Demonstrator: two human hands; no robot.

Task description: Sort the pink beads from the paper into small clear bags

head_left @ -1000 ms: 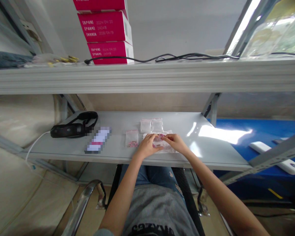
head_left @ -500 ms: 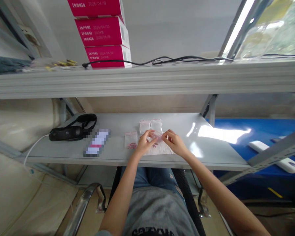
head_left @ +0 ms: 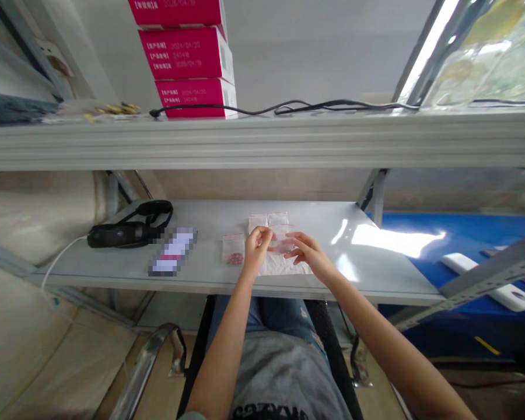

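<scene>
The single view comes from a camera on the person's head, looking forward and steeply down over the gray shirt [head_left: 284,361] at the lower edge and the blue jeans [head_left: 258,310] beyond it. It faces the gray tabletop [head_left: 214,217] nearly square on, far enough back that the left hand [head_left: 258,245] and right hand [head_left: 307,252] look small, just below center. Its wide field also takes in the upper shelf [head_left: 262,140] across the top and the stacked magenta boxes [head_left: 179,55], cropped above.

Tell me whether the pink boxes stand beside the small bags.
No, the pink boxes stand on the upper shelf, above the tabletop with the small bags.
</scene>
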